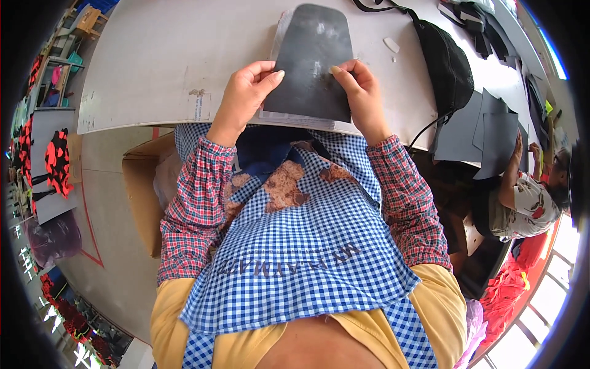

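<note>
Black and smooth, with pale scuffs, the tapered panel (pixel 310 92) lies over a pale stack (pixel 281 31) at the near edge of the counter (pixel 153 61), between the two hands. Its long axis runs away from that near edge, almost square to it: the broad, straight end sits by the edge, while the narrower, rounded end points toward the counter's far side. The left hand (pixel 243 95) pinches the panel's left margin, thumb on top; the right hand (pixel 367 98) grasps the opposite margin, its thumb reaching over the face. Neither is nearer: both touch the panel, roughly level with each other, so the long axis passes between them and control of its angle seems to rest on the pair equally. Whether the panel is slightly raised off the stack cannot be told. A small white piece (pixel 391 45) and a black bag (pixel 444 67) lie on the counter's right-hand part, apart from the panel.
</note>
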Demonstrator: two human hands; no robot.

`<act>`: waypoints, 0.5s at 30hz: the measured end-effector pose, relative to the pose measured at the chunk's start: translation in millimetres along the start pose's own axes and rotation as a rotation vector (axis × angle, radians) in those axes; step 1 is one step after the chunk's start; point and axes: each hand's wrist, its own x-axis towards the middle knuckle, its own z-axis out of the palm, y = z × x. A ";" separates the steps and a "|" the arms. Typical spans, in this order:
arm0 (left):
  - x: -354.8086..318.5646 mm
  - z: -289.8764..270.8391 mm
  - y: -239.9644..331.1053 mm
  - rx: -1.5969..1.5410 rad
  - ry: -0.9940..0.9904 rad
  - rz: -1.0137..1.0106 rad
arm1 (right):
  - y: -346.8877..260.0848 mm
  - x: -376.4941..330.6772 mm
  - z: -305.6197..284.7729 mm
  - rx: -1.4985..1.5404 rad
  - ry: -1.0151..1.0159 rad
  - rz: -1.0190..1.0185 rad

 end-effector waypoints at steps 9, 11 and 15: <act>5.1 -16.6 -30.9 0.102 0.035 -0.012 | 16.0 10.6 0.0 -0.218 0.144 -0.008; 4.8 -16.4 -33.9 0.133 0.038 -0.002 | 11.8 7.5 2.6 -0.310 0.150 0.032; 4.0 -16.8 -39.3 0.199 0.068 0.011 | 17.8 6.2 1.4 -0.366 0.172 0.000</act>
